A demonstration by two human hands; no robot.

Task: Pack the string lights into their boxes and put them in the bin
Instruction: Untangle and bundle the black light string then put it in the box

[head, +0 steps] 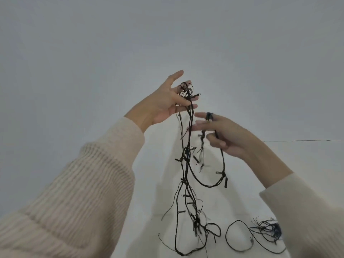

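Still early, by the look of it. Left hand (163,105) is raised w/ fingers (186,106) pinched on the top loops of the string lights (188,164), which hang down in a tangled strand to the white surface (242,202). Right hand (221,135), just right of the strand, has fingers curled round a loop of the same wire. More wire lies bunched near right. No boxes or bin in view, so untangling, coiling, packing all seem left to do.
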